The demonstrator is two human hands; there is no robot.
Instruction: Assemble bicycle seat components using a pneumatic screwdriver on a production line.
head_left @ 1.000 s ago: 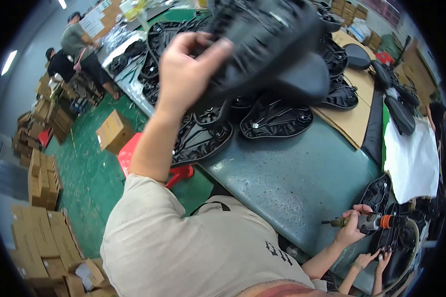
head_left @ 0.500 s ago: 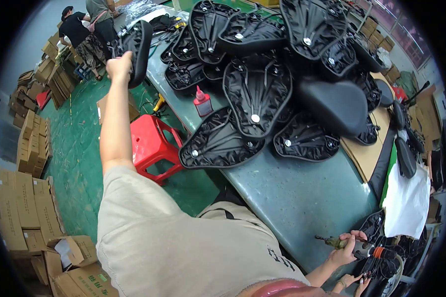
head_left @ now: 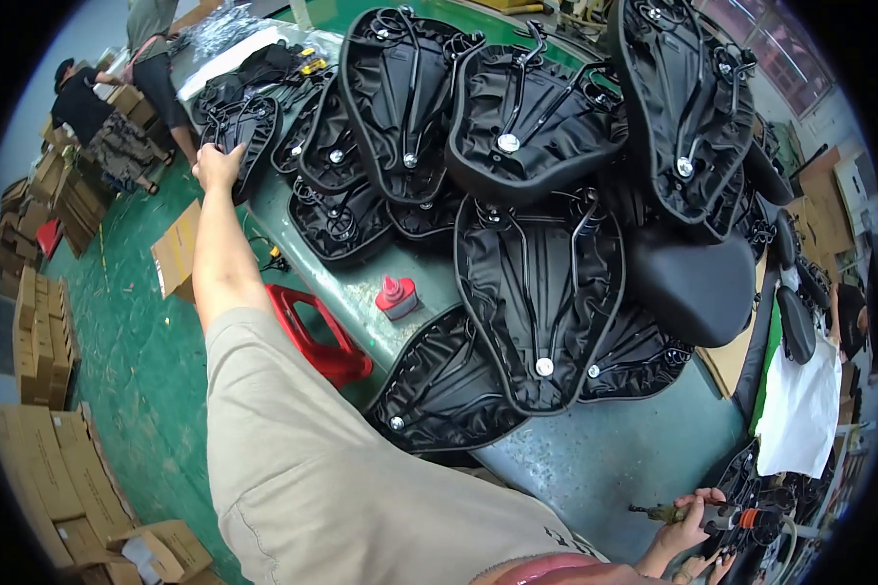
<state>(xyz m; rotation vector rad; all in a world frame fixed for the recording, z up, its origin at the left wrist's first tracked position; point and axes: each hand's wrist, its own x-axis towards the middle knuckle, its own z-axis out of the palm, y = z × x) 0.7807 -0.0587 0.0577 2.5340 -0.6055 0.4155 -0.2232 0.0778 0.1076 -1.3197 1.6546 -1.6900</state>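
Observation:
My left hand (head_left: 218,166) is stretched far out to the left and grips the edge of a black bicycle saddle (head_left: 252,127) at the left end of the table. That saddle lies upside down against a big pile of black saddles (head_left: 541,283), most with rails and bolts facing up. My right hand (head_left: 688,526) is low at the right, closed around a small power screwdriver (head_left: 656,511). Just under it, at the frame's edge, more fingers (head_left: 700,567) show; I cannot tell whose they are.
The grey-green table (head_left: 605,458) carries a small red bottle (head_left: 397,295). A red stool (head_left: 317,336) stands beside it on the green floor. Cardboard boxes (head_left: 44,322) are stacked at the left. Two people (head_left: 88,107) work at the far left. A white bag (head_left: 800,409) hangs at the right.
My left arm swung a saddle from in front of my face out to the far left end of the pile and lowered it there. My right hand kept the screwdriver.

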